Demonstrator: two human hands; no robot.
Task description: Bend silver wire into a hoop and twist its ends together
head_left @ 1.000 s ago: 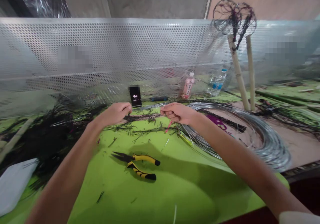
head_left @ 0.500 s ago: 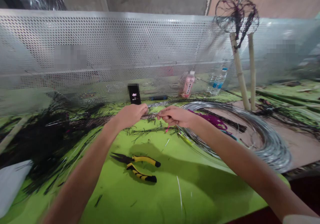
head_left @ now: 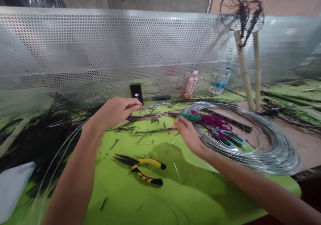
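Observation:
My left hand [head_left: 116, 111] is closed in a pinch above the back of the green table, with thumb and forefinger on a thin wire whose held end is hard to see. Pale wire strands [head_left: 61, 148] run from behind the left wrist down beside the forearm. My right hand [head_left: 185, 129] is low over the table, its fingers slightly blurred. Just beyond it lies a green-handled tool [head_left: 189, 117], and a small pink piece [head_left: 172, 129] sits at the fingertips. Yellow-and-black pliers [head_left: 144, 168] lie with handles spread, nearer me, touched by neither hand.
At right lies a large coil of silver wire [head_left: 278, 148] with purple cord [head_left: 215, 123] and blue-handled scissors [head_left: 229, 139] inside. Dark twig-like bundles [head_left: 60, 141] cover the left. A phone [head_left: 136, 93], bottles [head_left: 192, 84] and a perforated metal screen [head_left: 112, 51] stand behind.
My hands have moved apart: the left went left, the right moved down and to the right. The scissors and green-handled tool now show. Wire strands now trail beside the left forearm.

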